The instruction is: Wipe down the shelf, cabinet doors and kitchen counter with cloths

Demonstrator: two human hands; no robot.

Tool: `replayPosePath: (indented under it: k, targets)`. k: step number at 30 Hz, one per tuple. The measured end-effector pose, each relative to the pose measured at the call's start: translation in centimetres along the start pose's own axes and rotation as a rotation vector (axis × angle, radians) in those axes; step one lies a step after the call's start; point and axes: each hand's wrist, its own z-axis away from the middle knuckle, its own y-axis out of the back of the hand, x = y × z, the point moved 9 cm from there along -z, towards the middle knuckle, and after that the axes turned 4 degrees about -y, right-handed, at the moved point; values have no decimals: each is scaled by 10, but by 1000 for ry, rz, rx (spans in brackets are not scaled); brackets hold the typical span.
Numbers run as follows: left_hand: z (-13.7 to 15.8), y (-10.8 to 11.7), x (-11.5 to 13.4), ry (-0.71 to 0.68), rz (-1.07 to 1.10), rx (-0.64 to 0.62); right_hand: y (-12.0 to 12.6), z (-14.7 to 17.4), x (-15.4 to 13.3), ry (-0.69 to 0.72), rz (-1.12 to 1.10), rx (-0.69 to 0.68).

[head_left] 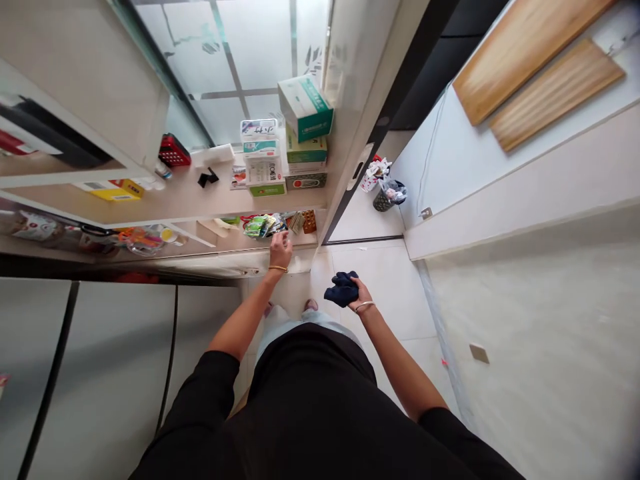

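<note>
In the head view, a dark blue cloth [341, 288] is in the right hand [361, 293], above the tiled floor [415, 313] and in front of the person's body. The fingers of this hand are closed around one side of the bunched cloth, and the rest of it comes out toward the left. A pale bracelet [365, 307] is on the wrist.

The left hand [281, 250] is at the front edge of a low compartment, near some small packets [263, 227], of which several are green. Its fingers are partly curled; I cannot tell if they touch or hold something. To the right of the packets lies a brown blister pack [310, 221].

Above this compartment, a shelf [215, 203] carries stacked boxes [264, 167], with a green and white box [306, 107] on top of the right stack. Further left on it are a small black object [207, 177] and a red object [174, 151]. Beyond the doorway stands a waste bin [390, 197], and two wooden boards [557, 93] are at the upper right.
</note>
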Motion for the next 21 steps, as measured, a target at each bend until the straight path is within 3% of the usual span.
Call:
replayPosePath:
  k: [4,6,9,12,15,21]
  targets:
    - [-31,-39,45,-186,-516,-152,6,-2,8,-9,-131,73]
    - [-52,-51,47,-137,-786,-232,3,1,16,1,-192,74]
    - [-74,-64,40,-52,-1013,-375,0,6,26,16,-264,47]
    - [-83,-71,36,-54,-1114,-436,10,11,32,20,-304,60]
    - [-84,-74,33,-84,-1148,-417,32,14,28,35,-326,117]
    - [-77,-75,32,-112,-979,-326,66,23,0,91,-334,218]
